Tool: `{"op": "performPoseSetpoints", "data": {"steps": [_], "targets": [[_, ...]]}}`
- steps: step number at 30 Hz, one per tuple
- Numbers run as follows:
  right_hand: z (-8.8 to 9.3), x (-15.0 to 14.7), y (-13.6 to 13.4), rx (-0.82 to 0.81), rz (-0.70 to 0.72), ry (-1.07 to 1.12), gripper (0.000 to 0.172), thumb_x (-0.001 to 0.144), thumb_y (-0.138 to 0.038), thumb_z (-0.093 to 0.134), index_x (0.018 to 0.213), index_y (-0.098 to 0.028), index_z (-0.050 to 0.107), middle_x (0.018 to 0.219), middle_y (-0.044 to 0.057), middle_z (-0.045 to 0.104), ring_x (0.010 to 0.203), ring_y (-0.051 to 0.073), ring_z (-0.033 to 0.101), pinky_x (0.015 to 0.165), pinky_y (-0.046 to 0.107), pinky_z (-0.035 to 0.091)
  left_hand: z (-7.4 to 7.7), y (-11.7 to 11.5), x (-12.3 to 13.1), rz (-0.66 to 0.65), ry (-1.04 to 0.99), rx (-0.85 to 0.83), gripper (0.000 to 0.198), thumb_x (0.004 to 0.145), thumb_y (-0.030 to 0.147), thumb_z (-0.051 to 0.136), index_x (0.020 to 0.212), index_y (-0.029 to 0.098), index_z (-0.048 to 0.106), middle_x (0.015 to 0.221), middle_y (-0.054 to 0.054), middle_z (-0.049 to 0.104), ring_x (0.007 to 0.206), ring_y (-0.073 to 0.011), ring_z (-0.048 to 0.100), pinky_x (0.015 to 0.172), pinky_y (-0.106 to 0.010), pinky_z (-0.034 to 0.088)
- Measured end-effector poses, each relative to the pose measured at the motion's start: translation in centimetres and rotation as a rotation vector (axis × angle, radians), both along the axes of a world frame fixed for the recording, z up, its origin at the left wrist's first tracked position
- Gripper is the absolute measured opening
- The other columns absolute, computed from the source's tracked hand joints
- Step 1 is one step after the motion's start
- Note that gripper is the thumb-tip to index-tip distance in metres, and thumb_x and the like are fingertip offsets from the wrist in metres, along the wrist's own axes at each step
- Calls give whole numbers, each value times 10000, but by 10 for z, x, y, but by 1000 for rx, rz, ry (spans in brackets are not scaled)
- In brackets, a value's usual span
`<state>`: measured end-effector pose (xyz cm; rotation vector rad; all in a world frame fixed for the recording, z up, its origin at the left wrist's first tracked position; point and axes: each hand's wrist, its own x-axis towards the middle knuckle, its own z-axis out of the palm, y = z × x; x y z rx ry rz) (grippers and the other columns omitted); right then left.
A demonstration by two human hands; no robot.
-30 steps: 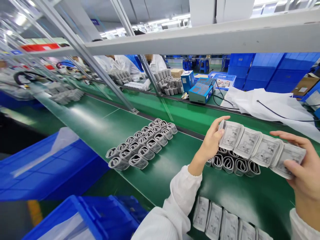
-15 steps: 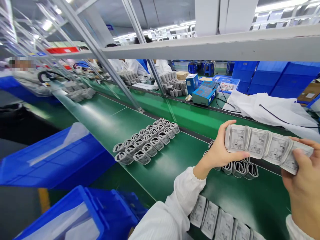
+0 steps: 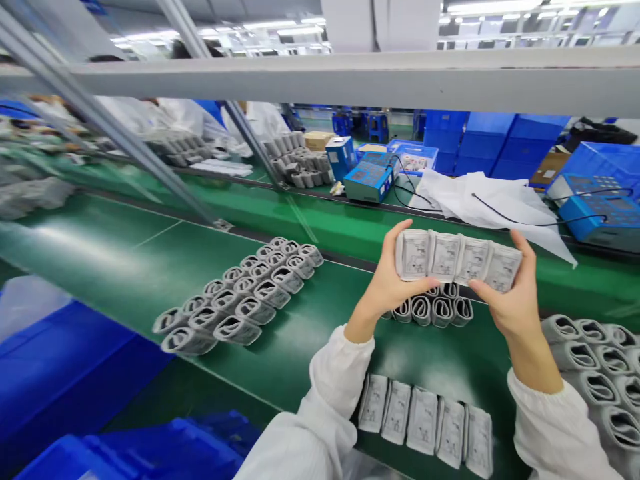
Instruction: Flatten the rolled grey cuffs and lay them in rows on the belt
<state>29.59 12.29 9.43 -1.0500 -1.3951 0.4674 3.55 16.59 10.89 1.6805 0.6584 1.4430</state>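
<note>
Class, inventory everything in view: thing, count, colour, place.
held bundles: four, grey, one row, right
near bundles: five, grey, below that row
bundle blocks: three, grey, left, behind held row, right edge
far bundles: many, grey, back, left edge
devices: two, blue, back centre, right edge
box: one, blue, back centre
sheets: several, white, behind held row
crates: several, blue, back
cartons: two, brown, back
bins: at least two, blue, lower left
worktop: one, green, middle
shelf: one, pale grey, top
co-workers: several, white clothing, back left
sleeves: two, white, lower right
left hand, right hand: one each, bare, holding row's ends
</note>
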Motion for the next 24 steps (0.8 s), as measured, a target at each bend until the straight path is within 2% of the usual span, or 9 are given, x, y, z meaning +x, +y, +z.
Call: {"op": "performPoseSetpoints", "data": {"steps": [5,12,19,24], "targets": [[8,-5,-4,-84,41,30,1158,755,-532,1051,1723,-375,435,1467,133,717,1282,388,769,1112,673,679,-6,3,-12,8,51,43,1095,810,581,1025,1682,364,398,1463,-98,635,1297,-307,708,1164,-516,613],[11,-4,-5,-86,49,38,1123,750,-540,1054,1691,-379,464,1456,123,721,1277,382,766,1109,666,680,-9,6,-16,11,101,96,1027,879,589,969,1690,364,378,1537,-114,580,1310,-301,692,1163,-498,611],[12,-5,-7,-52,52,38,1104,760,-548,1044,1683,-392,459,1502,117,684,1328,391,737,1163,683,640,-6,4,-11,-24,98,140,1183,819,680,994,1710,373,279,1451,-100,622,1309,-311,715,1169,-514,615],[13,-4,-8,-72,45,27,1116,751,-574,1041,1683,-402,451,1481,113,680,1291,392,742,1140,692,649,-5,3,-9,-19,77,125,1174,808,687,998,1701,375,303,1454,-101,628,1314,-319,722,1181,-532,616]]}}
